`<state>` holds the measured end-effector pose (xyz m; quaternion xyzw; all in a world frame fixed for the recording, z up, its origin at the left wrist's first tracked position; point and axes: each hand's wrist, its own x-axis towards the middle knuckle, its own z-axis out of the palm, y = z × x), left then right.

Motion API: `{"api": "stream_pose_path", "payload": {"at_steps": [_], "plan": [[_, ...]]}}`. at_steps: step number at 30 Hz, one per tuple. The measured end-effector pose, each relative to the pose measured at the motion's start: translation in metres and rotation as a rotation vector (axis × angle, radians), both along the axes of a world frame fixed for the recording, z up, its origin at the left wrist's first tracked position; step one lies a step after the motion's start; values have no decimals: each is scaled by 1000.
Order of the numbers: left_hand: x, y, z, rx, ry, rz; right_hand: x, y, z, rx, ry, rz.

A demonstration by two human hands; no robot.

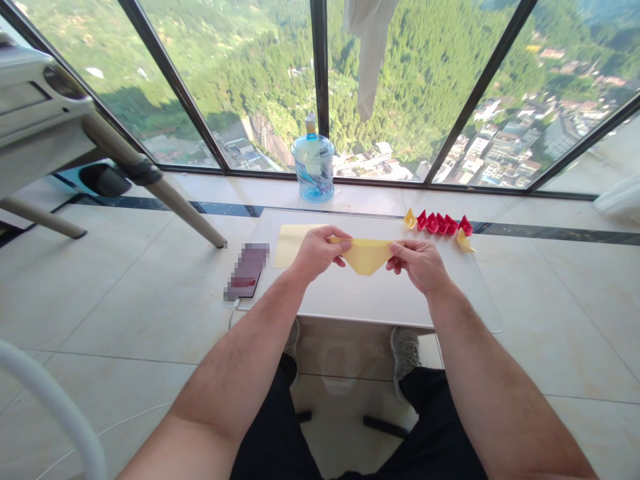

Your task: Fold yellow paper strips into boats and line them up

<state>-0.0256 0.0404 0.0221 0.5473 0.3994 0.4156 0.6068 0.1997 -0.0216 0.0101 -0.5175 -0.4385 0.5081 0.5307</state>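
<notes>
Between my two hands a piece of folded yellow paper (367, 257) is stretched above the low white table (360, 300). It has a straight upper edge and tapers to a short flat bottom. My left hand (323, 252) pinches its left corner. At the opposite corner, my right hand (415, 263) grips it between thumb and fingers. Behind my left hand lies a pale yellow sheet (290, 247), partly covered by that hand. Red folded paper pieces (440, 223) stand in a row at the table's far right, with a yellow folded piece (410, 219) at their left and another (465, 241) in front.
A phone (247, 270) with a white cable (233, 313) lies at the table's left edge. Beyond the table a blue water jug (313, 167) stands by the windows. A metal-legged piece of furniture (155, 183) is at left. My shoes (405, 353) are below the table's near edge.
</notes>
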Motion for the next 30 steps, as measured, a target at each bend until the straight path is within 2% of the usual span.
{"api": "stream_pose_path", "payload": {"at_steps": [4,6,11,15,18,23,30], "plan": [[1,0,-1,-1,17,-10,0,0,-3,6,-33,101],[1,-2,0,-9,4,-56,0,-1,-4,1,-64,139],[-3,-4,5,-67,-30,-152,0,-2,-2,19,-109,132],[-5,-4,4,-101,13,-225,-3,-5,4,18,-111,218],[-4,-3,1,-81,14,-203,-5,-6,6,25,-88,235],[-1,-5,4,-25,16,-143,-3,-3,-3,56,-12,210],[-3,-5,9,-12,7,-160,-2,-3,-5,57,100,195]]}}
